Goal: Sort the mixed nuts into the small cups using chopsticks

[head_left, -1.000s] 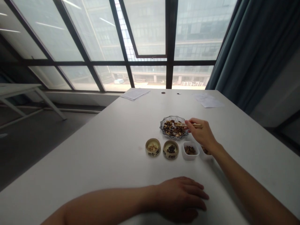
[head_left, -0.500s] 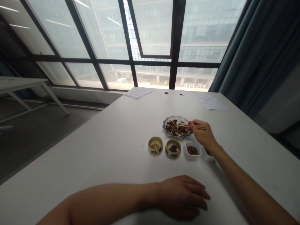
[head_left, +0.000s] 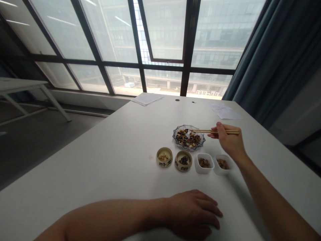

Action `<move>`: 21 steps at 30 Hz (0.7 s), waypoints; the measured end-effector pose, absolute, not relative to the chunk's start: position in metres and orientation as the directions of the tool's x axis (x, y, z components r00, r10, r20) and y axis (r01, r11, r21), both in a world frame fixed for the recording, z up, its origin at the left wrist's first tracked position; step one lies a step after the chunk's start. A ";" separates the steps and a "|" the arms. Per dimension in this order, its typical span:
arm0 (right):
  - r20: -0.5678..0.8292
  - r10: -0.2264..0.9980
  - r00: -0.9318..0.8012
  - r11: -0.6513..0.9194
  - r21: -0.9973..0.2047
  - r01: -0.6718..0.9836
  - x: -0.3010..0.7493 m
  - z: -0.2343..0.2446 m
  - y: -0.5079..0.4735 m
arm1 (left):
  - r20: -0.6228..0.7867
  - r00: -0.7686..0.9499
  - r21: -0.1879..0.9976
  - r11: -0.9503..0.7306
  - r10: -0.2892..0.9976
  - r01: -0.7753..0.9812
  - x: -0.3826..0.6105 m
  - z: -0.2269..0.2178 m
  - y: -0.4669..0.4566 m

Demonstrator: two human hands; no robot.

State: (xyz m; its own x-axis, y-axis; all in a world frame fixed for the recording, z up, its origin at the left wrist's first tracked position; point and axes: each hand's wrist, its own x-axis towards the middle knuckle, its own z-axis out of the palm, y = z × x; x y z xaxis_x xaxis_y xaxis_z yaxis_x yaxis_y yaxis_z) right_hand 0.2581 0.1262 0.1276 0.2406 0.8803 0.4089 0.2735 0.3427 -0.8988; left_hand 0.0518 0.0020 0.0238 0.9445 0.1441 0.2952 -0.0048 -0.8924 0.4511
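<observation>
The person's right hand (head_left: 230, 140) hangs above the white table (head_left: 105, 167), firmly closed on a pair of wooden chopsticks (head_left: 220, 132) that lie level between thumb and fingers. Their tips nearly meet just over the far rim of a shallow glass dish (head_left: 174, 135), which is heaped with mixed nuts and dark seeds; whether anything is pinched between the tips is too small to tell. Below the dish, in a row and just apart from one another, stand a ceramic cup of pale nuts (head_left: 164, 163), a ceramic cup of dark seeds (head_left: 183, 166), a white tub of brown pieces (head_left: 204, 170) and a second white tub (head_left: 222, 172), also holding brown pieces. The left hand (head_left: 192, 214) rests palm down on the table near its edge, fingers loosely spread, holding nothing. Sheets of paper (head_left: 147, 99) lie at the far edge, in front of a tall window (head_left: 160, 33).
</observation>
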 end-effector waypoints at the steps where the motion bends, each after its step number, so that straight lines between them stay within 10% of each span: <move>1: 0.399 0.879 0.261 0.335 -0.907 0.256 0.260 0.137 0.121 | 0.293 0.945 0.458 -0.889 0.144 -0.006 0.052 0.024 0.002; 21: 0.288 0.958 -0.010 0.238 -0.772 0.589 0.296 0.223 0.022 | 0.259 0.947 0.533 -0.846 0.190 0.024 0.052 0.028 0.003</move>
